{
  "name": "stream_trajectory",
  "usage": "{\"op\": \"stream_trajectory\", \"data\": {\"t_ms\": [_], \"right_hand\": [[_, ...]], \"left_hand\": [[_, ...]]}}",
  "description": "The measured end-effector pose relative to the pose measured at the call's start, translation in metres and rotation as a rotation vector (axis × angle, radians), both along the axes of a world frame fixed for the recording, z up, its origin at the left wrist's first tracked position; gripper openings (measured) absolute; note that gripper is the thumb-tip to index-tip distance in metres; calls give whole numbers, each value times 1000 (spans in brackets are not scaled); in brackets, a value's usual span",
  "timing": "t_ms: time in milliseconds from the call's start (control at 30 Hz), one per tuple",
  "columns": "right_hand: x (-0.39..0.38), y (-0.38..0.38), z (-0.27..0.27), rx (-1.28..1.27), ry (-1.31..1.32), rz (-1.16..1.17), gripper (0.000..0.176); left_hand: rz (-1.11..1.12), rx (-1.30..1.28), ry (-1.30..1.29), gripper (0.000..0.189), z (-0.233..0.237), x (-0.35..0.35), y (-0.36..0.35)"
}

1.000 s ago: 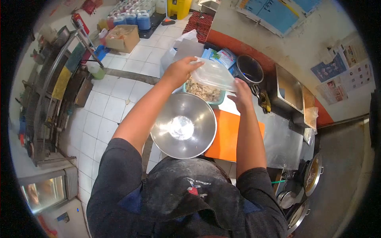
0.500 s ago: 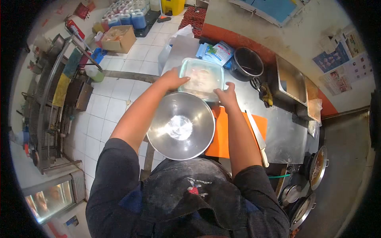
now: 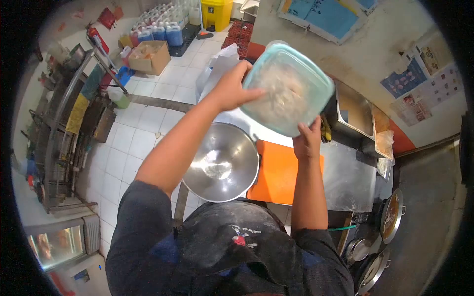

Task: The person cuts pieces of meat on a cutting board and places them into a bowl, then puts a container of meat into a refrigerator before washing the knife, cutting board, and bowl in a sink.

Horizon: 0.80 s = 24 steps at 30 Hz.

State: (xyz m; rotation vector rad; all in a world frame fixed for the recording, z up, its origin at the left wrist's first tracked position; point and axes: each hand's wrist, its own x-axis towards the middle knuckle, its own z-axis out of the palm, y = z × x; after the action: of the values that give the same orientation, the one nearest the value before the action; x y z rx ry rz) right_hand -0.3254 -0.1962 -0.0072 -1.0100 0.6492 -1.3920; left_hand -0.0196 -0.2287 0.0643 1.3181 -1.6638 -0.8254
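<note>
A clear plastic food container with a pale green lid [image 3: 289, 93] is raised above the steel table, tilted, its pale contents blurred through the plastic. My left hand [image 3: 232, 90] grips its left side, the thumb lying over the top. Low on its right corner, my right hand [image 3: 307, 140] is closed on the edge. Below my left forearm, close to my apron, stands a wide steel mixing bowl [image 3: 222, 165] with nothing in it. An orange cutting board [image 3: 276, 170] lies beside the bowl, partly under my right arm. The knife is hidden from view.
Steel trays [image 3: 355, 111] stand against the wall on the right. Pans [image 3: 393, 216] sit at the lower right. A cardboard box [image 3: 149, 57] and several jugs [image 3: 159, 33] rest on the tiled floor at the back left. A metal rack [image 3: 74, 123] is on the left.
Both hands have lifted the food container off the table area, up and to the right, and tilted it. It now covers the black pot and packets behind. The knife has gone out of sight.
</note>
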Motion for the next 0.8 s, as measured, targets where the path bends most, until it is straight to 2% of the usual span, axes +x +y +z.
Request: {"op": "stream_trajectory", "data": {"t_ms": [33,67,133,200,267,300,333,367,400,467,500,600,633,667,733,767,800], "right_hand": [[-9,9,7,-10,69,-17,78],[-18,21,11,-21,137,-36,85],[-36,50,16,21,133,-17,90],[-39,94,40,181,147,-9,98],[-53,114,31,364,156,141,92],[-57,137,30,389,153,162,92],[-60,155,42,477,306,245,90],[-61,153,51,522,462,338,89],[-72,155,31,357,528,439,88],[-70,178,37,330,666,554,89],[-69,188,39,292,677,642,91],[-67,218,11,202,653,811,91],[-57,230,23,286,607,867,89],[-52,242,21,274,602,914,89],[-31,255,20,-91,599,981,85],[-22,273,11,-98,602,1024,85],[-3,287,2,-1,669,1088,85]], "left_hand": [[-67,-141,-5,83,5,-6,18],[-75,-146,-15,83,2,-16,39],[-122,137,527,92,-7,-38,86],[-79,132,367,97,13,-48,153],[78,341,485,90,-3,-61,199],[126,464,706,88,-4,-70,225],[204,558,771,87,8,-80,259],[233,517,719,90,-6,-81,286],[265,485,664,92,-22,-83,316],[335,487,769,98,-30,-102,372],[363,491,871,103,-31,-112,399],[441,532,952,111,-18,-137,466],[492,568,971,112,-24,-140,489],[539,549,973,112,-31,-147,516],[607,318,766,105,-44,-150,560],[649,308,778,105,-52,-157,590],[728,343,922,95,-59,-159,613]]}}
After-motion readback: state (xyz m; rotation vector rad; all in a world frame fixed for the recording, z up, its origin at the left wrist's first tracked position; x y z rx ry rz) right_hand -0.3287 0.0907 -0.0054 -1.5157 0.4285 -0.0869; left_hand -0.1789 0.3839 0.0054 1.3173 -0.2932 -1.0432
